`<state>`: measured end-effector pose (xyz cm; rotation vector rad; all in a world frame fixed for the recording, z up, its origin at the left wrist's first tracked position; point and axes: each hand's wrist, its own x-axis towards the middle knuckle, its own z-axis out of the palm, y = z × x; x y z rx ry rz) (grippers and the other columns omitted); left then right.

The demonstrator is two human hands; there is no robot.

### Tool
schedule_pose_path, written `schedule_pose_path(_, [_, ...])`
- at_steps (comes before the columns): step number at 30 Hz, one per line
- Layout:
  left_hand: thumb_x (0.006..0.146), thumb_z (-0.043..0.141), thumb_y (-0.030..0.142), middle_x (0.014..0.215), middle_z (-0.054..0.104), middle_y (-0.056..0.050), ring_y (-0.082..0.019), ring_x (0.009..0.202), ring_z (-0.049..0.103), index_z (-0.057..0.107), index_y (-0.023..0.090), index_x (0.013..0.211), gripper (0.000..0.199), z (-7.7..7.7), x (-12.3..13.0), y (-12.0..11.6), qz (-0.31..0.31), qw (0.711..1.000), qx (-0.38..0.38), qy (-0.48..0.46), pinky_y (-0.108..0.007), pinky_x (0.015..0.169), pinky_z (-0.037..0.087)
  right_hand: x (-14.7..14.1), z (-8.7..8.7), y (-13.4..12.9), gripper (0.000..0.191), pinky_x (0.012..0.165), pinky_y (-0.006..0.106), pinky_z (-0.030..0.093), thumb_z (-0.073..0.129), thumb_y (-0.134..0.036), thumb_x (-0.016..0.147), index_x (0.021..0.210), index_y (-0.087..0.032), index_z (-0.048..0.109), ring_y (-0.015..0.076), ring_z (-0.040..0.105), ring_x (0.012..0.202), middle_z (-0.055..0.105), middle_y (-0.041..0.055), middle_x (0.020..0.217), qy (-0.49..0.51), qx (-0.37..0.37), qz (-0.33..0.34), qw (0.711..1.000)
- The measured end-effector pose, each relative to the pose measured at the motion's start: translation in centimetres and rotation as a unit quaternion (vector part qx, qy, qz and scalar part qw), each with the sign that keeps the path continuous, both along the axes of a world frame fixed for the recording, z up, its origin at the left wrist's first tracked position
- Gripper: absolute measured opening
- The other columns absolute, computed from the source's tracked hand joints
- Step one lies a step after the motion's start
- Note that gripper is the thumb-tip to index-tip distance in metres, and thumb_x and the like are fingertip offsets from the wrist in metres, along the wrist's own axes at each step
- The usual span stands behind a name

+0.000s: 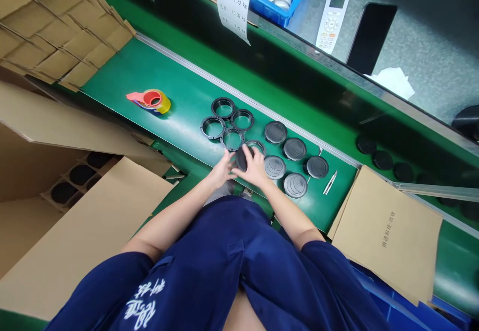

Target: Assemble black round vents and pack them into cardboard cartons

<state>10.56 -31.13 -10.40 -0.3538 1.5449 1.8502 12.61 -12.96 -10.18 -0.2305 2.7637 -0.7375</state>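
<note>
A round black vent (241,158) is tilted on its edge between my two hands, near the front edge of the green bench. My right hand (255,167) grips it, thumb and fingers around its rim. Curled close at its left side, my left hand (221,169) seems to hold the same piece; its fingertips are partly blurred. Just beyond lie several open black rings (232,139), one partly hidden by my right hand. To the right, several black round vents with slatted faces (275,167) rest face up.
A tape dispenser (152,101) stands at left, near stacked cardboard (56,27). An open carton (86,231) with black round parts (63,193) is beside me. At right are a utility knife (330,182) and cardboard sheets (385,231). A shelf above holds a remote (334,17) and phone (372,37).
</note>
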Motion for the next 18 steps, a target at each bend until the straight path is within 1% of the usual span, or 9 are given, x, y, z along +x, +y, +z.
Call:
schedule_pose_path(1, [0.093,0.042,0.076,0.161,0.044,-0.016,-0.036,0.150,0.038,0.049,0.025,0.151,0.078,-0.4,-0.9,0.0,-0.024,0.991,-0.082,0.100,-0.059,0.118,0.035,-1.3,-0.4,0.4,0.113,0.120,0.066,0.022,0.066,-0.076,0.081,0.167,-0.023,0.016,0.0466,0.027,0.148,0.018,0.0235,0.167,0.004,0.039,-0.047,0.998])
schedule_pose_path(2, [0.096,0.046,0.068,0.164,0.040,-0.014,-0.034,0.155,0.029,0.048,0.025,0.153,0.072,-0.9,-1.8,0.0,-0.064,0.963,-0.167,0.199,-0.059,0.124,0.024,-2.4,-1.0,0.7,0.113,0.120,0.069,0.018,0.066,-0.076,0.081,0.167,-0.022,0.017,0.0488,0.026,0.148,0.017,0.0245,0.168,0.003,0.076,-0.077,0.994])
schedule_pose_path(4, [0.098,0.049,0.054,0.165,0.038,-0.013,-0.032,0.158,0.020,0.049,0.022,0.154,0.064,-2.3,-3.4,-0.2,-0.176,0.872,-0.310,0.337,-0.060,0.127,0.001,-4.1,-2.1,1.0,0.114,0.120,0.071,0.009,0.068,-0.076,0.080,0.167,-0.021,0.019,0.0507,0.024,0.149,0.015,0.0254,0.169,-0.010,0.132,-0.087,0.987])
schedule_pose_path(6, [0.100,0.046,0.047,0.164,0.039,-0.013,-0.032,0.158,0.021,0.048,0.022,0.155,0.060,-3.7,-4.7,-0.9,-0.261,0.792,-0.398,0.382,-0.062,0.124,-0.012,-4.9,-3.2,0.8,0.115,0.120,0.071,0.004,0.069,-0.076,0.079,0.167,-0.020,0.019,0.0513,0.023,0.149,0.014,0.0262,0.169,-0.030,0.166,-0.080,0.982])
schedule_pose_path(8, [0.102,0.044,0.046,0.165,0.037,-0.014,-0.032,0.157,0.023,0.045,0.023,0.157,0.060,-4.9,-5.8,-1.9,-0.291,0.746,-0.451,0.395,-0.063,0.123,-0.016,-5.4,-4.1,0.1,0.117,0.120,0.070,0.002,0.069,-0.077,0.079,0.167,-0.020,0.018,0.0516,0.023,0.150,0.013,0.0268,0.170,-0.048,0.183,-0.084,0.978])
schedule_pose_path(10, [0.103,0.040,0.047,0.167,0.032,-0.015,-0.031,0.157,0.024,0.043,0.021,0.158,0.061,-5.6,-6.8,-3.0,-0.286,0.721,-0.480,0.409,-0.062,0.123,-0.016,-5.8,-4.4,-0.6,0.117,0.121,0.069,0.002,0.067,-0.078,0.080,0.167,-0.020,0.016,0.0512,0.019,0.153,0.009,0.0269,0.171,-0.061,0.183,-0.092,0.977])
schedule_pose_path(12, [0.104,0.038,0.048,0.168,0.029,-0.016,-0.031,0.157,0.024,0.041,0.018,0.159,0.063,-5.8,-7.9,-4.1,-0.270,0.713,-0.496,0.416,-0.062,0.123,-0.016,-6.3,-4.1,-1.1,0.116,0.122,0.068,0.001,0.064,-0.078,0.082,0.167,-0.018,0.015,0.0498,0.010,0.156,0.004,0.0267,0.172,-0.068,0.165,-0.092,0.980])
schedule_pose_path(15, [0.103,0.036,0.048,0.167,0.030,-0.017,-0.033,0.158,0.023,0.040,0.017,0.159,0.064,-5.3,-9.1,-5.2,-0.245,0.721,-0.508,0.402,-0.065,0.123,-0.012,-7.1,-3.1,-1.4,0.108,0.123,0.067,-0.001,0.052,-0.076,0.090,0.167,-0.014,0.009,0.0444,-0.004,0.159,-0.004,0.0236,0.173,-0.029,0.114,-0.097,0.988])
schedule_pose_path(18, [0.104,0.031,0.043,0.164,0.038,-0.018,-0.032,0.157,0.025,0.042,0.015,0.157,0.061,-4.5,-9.2,-5.7,-0.192,0.740,-0.505,0.400,-0.063,0.125,-0.001,-7.3,-2.7,-2.0,0.089,0.125,0.064,-0.004,0.036,-0.064,0.102,0.167,-0.012,0.007,0.0365,-0.008,0.161,-0.003,0.0188,0.174,0.036,0.078,-0.109,0.990])
